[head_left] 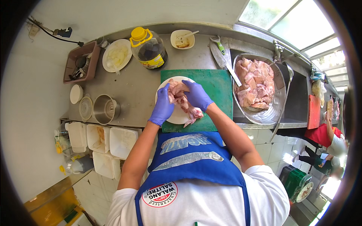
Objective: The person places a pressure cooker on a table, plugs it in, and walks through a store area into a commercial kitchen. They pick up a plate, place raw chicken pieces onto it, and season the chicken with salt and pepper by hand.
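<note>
Both hands wear blue-violet gloves. My left hand [164, 106] grips the left side of a piece of raw meat with skin [178, 89], apparently chicken. My right hand [196, 95] holds the same piece from the right, with the thumb at its far edge. A bony, pinkish part [193, 110] of the meat hangs toward me and reaches past the rim of the white plate [176, 117] beneath. The plate rests on a green cutting board [219, 96]. What the fingers do under the meat is hidden.
Right of the board, a metal basin [278, 106] of raw meat sits in the sink. A knife [222, 58] and a green-handled peeler [219, 46] lie near its rim. Behind the board stand a jug of dark liquid [150, 49] and a bowl [182, 41]. A steel pot [106, 109] stands left. Other people work far right.
</note>
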Motion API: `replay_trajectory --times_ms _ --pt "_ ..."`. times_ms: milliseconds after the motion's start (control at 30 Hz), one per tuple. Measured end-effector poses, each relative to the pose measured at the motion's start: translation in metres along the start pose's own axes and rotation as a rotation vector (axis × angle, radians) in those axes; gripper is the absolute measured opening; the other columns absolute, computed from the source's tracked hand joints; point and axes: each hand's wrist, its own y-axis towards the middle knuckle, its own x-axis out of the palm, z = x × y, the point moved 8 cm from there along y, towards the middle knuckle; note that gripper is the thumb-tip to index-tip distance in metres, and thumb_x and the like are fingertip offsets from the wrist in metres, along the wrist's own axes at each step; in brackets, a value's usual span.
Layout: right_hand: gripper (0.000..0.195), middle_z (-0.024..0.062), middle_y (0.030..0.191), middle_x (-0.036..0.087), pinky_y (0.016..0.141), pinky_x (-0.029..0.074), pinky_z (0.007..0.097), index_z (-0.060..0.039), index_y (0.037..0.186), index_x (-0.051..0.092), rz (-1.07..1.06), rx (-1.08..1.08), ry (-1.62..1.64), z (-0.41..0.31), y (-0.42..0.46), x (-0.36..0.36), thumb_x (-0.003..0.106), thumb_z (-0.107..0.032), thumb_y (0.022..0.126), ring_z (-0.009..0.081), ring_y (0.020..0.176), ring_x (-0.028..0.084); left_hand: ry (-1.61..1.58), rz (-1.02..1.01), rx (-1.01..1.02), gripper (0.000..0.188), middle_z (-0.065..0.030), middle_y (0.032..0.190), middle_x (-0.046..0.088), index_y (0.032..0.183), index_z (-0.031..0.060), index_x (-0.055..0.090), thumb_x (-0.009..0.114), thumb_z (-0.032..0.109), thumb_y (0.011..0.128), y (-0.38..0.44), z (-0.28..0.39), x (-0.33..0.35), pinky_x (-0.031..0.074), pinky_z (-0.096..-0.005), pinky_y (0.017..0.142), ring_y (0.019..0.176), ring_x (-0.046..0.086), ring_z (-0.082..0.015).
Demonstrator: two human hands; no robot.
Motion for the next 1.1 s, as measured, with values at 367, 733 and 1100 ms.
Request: replay_trajectory --times_ms 367,733,1100 --pt "0.07 0.0334 0.124 0.06 0.092 0.053 0.0509 -0.0032 0.141 0.048 -0.201 -0.049 -0.211 0.0 -0.07 0.019 0.069 -0.004 0.074 0.0467 0.109 0.062 0.467 -0.126 0.15 0.052 -0.0131 0.121 0.063 0.123 0.024 0.067 0.081 0.025 0.073 0.03 0.004 0.036 0.05 -0.0527 0.091 0.113 0.059 -0.0358" --pt "0.033 0.0218 0.089 0.071 0.075 0.057 0.0436 -0.0051 0.11 0.068 -0.056 -0.003 0.046 -0.026 -0.025 -0.017 0.058 0.006 0.08 0.0406 0.083 0.07 0.124 -0.003 -0.126 0.034 -0.0237 0.094 0.071 0.13 0.0138 0.061 0.053 0.01 0.097 0.016 0.017 0.02 0.055 -0.0518 0.076 0.088 0.069 -0.0431" --pt "0.02 0.0248 0.091 0.066 0.081 0.056 0.0493 -0.0033 0.101 0.065 -0.286 -0.077 -0.154 0.001 -0.087 0.03 0.067 -0.005 0.082 0.0446 0.099 0.067 0.447 0.05 -0.019 0.048 -0.0158 0.125 0.064 0.132 0.0204 0.063 0.074 0.018 0.086 -0.046 0.041 0.003 0.053 -0.048 0.094 0.118 0.06 -0.0323"
